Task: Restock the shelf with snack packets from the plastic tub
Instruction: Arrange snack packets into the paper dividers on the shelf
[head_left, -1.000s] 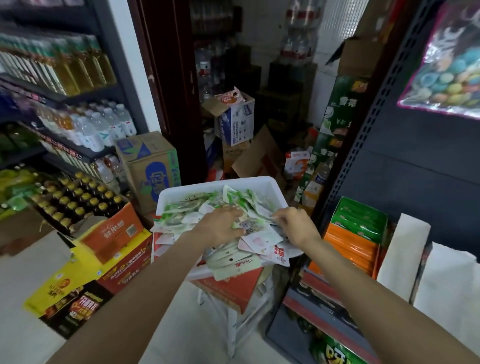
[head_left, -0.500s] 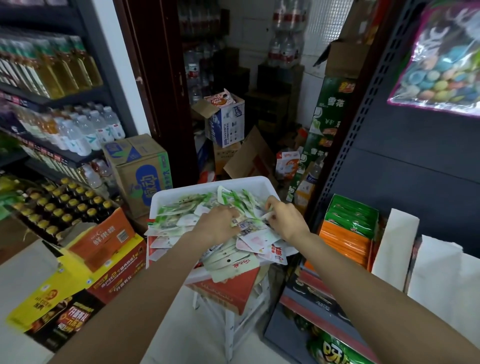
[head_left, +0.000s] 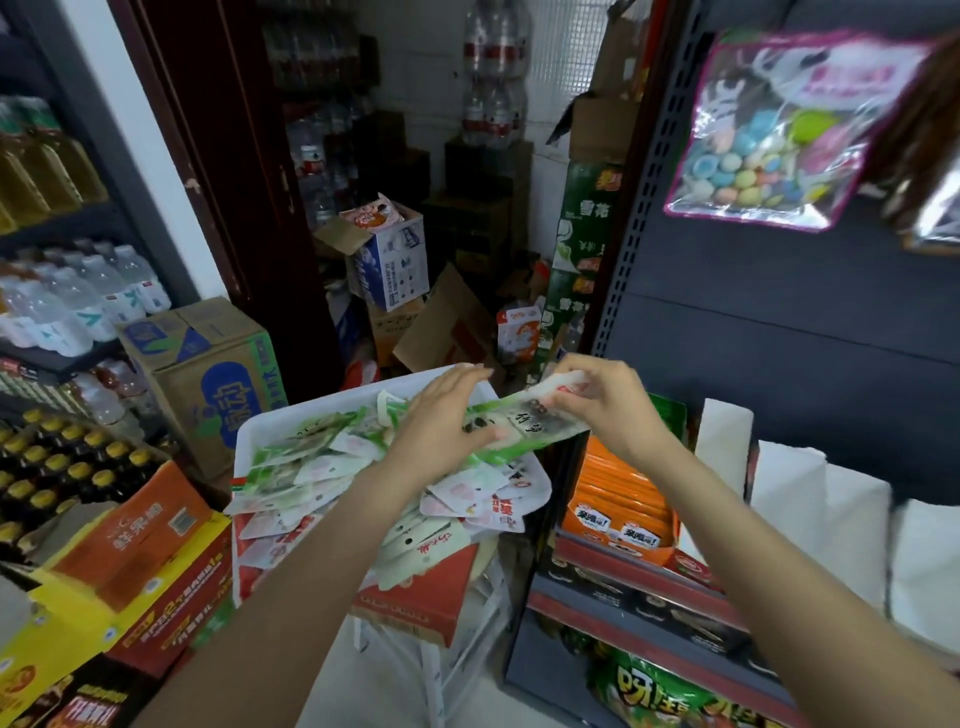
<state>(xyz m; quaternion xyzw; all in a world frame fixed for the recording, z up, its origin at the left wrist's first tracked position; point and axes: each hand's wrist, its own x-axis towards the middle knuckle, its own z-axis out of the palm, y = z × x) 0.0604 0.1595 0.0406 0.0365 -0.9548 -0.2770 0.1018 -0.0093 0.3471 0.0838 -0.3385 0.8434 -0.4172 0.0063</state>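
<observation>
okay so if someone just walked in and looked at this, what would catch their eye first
Most likely the two hands at centre: the right hand pinches a bunch of green snack packets lifted above the white plastic tub, with the left hand against them. Next, the tub's overflowing heap of packets, then the bright bag of pastel balls hanging at upper right.

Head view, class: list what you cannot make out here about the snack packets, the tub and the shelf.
- Green snack packets: how many are held; the left hand and right hand cover them, and motion blurs the print.
- White plastic tub: its depth; loose packets cover the inside.
- Shelf: its right end is cut off by the picture's edge.
- Hanging toy bag: blurred.
</observation>
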